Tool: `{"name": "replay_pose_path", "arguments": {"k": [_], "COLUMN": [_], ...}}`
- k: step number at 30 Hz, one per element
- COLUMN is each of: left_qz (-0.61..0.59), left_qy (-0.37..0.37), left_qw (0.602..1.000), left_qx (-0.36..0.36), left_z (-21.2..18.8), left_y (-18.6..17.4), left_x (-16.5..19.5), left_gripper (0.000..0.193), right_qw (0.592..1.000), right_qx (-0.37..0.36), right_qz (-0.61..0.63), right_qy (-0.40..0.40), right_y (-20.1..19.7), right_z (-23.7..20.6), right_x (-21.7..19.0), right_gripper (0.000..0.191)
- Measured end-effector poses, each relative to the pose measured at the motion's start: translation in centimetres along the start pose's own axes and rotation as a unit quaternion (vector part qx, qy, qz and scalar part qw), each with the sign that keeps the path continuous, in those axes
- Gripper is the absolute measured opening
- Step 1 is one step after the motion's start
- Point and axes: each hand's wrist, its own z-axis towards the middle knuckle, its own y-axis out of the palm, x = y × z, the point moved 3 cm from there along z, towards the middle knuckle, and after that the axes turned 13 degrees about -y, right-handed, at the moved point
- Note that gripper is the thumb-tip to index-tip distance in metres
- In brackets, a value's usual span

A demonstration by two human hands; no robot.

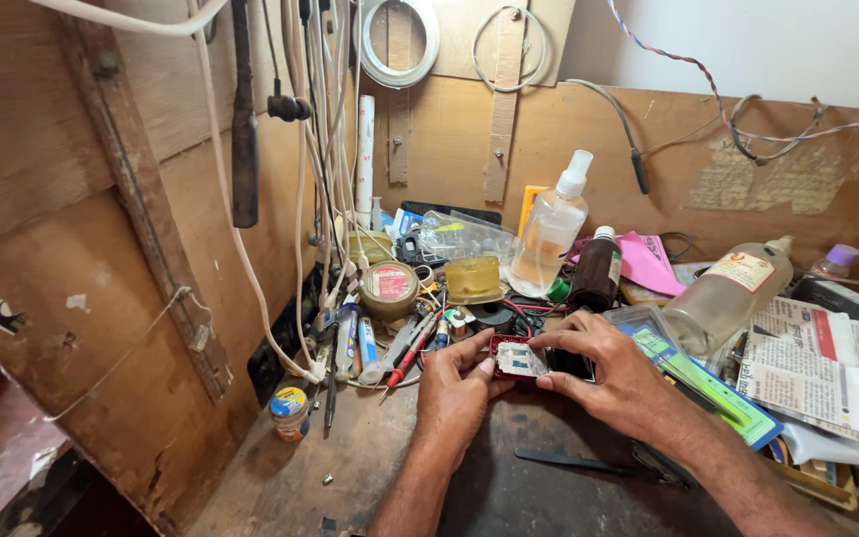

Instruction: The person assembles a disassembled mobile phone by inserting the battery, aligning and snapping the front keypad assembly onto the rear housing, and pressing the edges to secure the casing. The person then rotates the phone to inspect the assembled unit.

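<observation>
My left hand [454, 390] and my right hand [603, 366] meet over a small red-edged device [514, 358] with a pale panel on top, near the middle of the wooden bench. The left thumb and fingers pinch its left side. The right fingers curl over its right side and press on the top. The right hand hides the device's dark right part. Both forearms reach in from the bottom edge.
A clear spray bottle [551, 231], a dark brown bottle [597, 270], a clear bottle lying on its side [728, 293], round tins [390, 288], pens and a screwdriver [405, 360] crowd the back. Black tweezers [574, 461] lie near my right forearm. Cables hang down the left wall panel [101, 328].
</observation>
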Motion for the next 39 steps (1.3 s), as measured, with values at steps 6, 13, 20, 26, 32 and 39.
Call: {"name": "replay_pose_path", "arguments": {"k": [6, 13, 20, 26, 32, 39], "left_qz": [-0.004, -0.002, -0.003, 0.01, 0.029, 0.005], "left_qy": [0.008, 0.016, 0.01, 0.022, 0.034, 0.027], "left_qw": [1.0, 1.0, 1.0, 0.999, 0.999, 0.999], "left_qx": [-0.009, -0.01, -0.015, -0.028, -0.018, -0.022], "left_z": [0.2, 0.2, -0.3, -0.3, -0.2, 0.1], "left_y": [0.0, 0.1, 0.1, 0.2, 0.2, 0.1], "left_x": [-0.2, -0.2, 0.2, 0.3, 0.1, -0.2], "left_gripper": [0.042, 0.042, 0.042, 0.052, 0.055, 0.054], "right_qw": [1.0, 1.0, 1.0, 0.999, 0.998, 0.997], "right_qx": [0.01, 0.009, 0.002, -0.005, -0.024, -0.011], "right_qz": [0.005, -0.002, 0.01, 0.043, 0.051, 0.07], "right_qy": [-0.021, -0.008, 0.02, 0.027, 0.03, 0.026], "right_y": [0.1, 0.2, 0.1, -0.1, -0.2, 0.4], "right_z": [0.0, 0.2, 0.5, 0.9, 1.1, 1.1], "right_x": [-0.1, 0.1, 0.5, 0.6, 1.2, 1.8], "right_gripper": [0.042, 0.042, 0.039, 0.039, 0.039, 0.041]}}
